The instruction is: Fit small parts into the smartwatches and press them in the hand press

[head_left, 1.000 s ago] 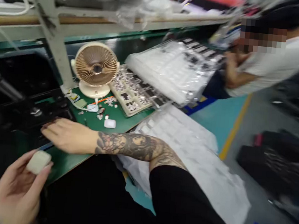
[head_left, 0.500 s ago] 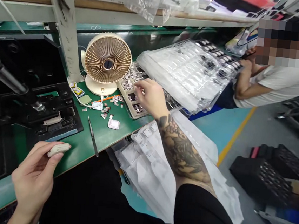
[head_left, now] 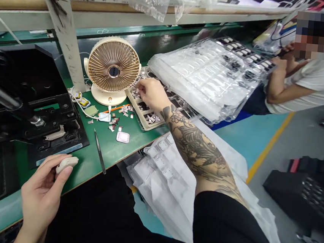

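My left hand [head_left: 41, 196] pinches a small off-white rounded plastic piece [head_left: 66, 164] just above the near edge of the green bench [head_left: 110, 151]. My right hand [head_left: 151, 93], on a tattooed forearm, reaches across to a compartment tray of small dark-and-silver parts [head_left: 147, 110] beside the fan. Its fingers are curled together over the tray's far-left cells; what they hold, if anything, is hidden. A thin pair of tweezers [head_left: 100, 152] lies on the bench between my hands. A small white-and-pink square part [head_left: 122, 137] lies near it.
A beige desk fan [head_left: 112, 71] stands behind the tray. A black press fixture [head_left: 49, 126] sits at the left. Bagged clear blister trays [head_left: 209, 76] lie at the right, with white sheets [head_left: 167, 183] below the bench edge. Another person [head_left: 306, 82] sits far right.
My right hand left the black fixture, crossed to the parts tray, and now reaches further left into it. My left hand keeps the off-white piece.
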